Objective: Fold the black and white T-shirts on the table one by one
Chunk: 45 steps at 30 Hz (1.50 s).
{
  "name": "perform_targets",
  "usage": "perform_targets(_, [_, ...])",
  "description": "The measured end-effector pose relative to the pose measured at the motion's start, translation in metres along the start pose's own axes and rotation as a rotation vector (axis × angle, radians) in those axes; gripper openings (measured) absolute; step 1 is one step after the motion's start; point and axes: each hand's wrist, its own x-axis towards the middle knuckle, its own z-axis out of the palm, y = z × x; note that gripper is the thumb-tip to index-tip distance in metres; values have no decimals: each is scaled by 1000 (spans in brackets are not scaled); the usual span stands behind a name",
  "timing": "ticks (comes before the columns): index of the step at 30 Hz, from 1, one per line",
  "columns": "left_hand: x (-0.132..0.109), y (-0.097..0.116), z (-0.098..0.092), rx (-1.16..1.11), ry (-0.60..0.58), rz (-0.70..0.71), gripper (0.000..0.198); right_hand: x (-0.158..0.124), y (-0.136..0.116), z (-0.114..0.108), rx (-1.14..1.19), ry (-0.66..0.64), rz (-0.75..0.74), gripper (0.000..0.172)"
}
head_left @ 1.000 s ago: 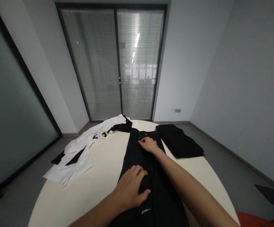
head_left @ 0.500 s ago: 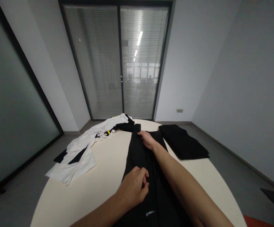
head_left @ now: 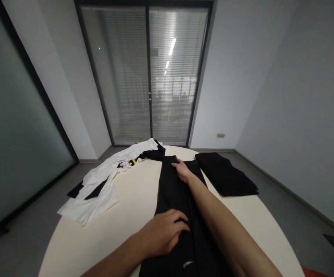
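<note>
Black trousers (head_left: 171, 192) lie lengthwise in front of me, one leg beside the other, with a small white logo on the near part. My right hand (head_left: 182, 170) is closed on the inner edge of the left trouser leg at its far end, with the fingertips pinching the cloth. Nearer to me, my left hand (head_left: 168, 232) rests on the same leg with its fingers slightly parted and curved. It grips nothing that I can see. My right forearm covers part of the other leg.
The trousers lie on a round cream table (head_left: 138, 192). To the left is a heap of white garments (head_left: 106, 181) with black and yellow parts. A folded black garment (head_left: 224, 173) sits at the right edge. Behind the table stands a glass door with blinds (head_left: 144, 77).
The far end of the left trouser leg has spread out wider and flatter under my right hand. My left hand has uncurled its fingers and shifted slightly to the right on the cloth.
</note>
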Motion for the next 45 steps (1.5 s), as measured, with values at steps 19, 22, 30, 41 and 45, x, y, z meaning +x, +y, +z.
perform_targets(19, [-2,1,-6,42,-106,-112,70,-47,-9,-65,-1357,245,-135,43])
perform_targets(22, [-2,-1,-6,54,-97,-93,62,-52,-10,-67,-1374,245,-58,33])
perform_targets(30, [-3,1,-5,75,-69,-60,60,-54,-14,-72,-1248,309,-135,32])
perform_targets(41, [2,5,0,197,-123,114,56,-42,-23,-60,-1446,175,-206,35])
perform_targets(45, [3,6,-1,178,-132,113,53,-37,-32,-54,-1446,172,-121,34])
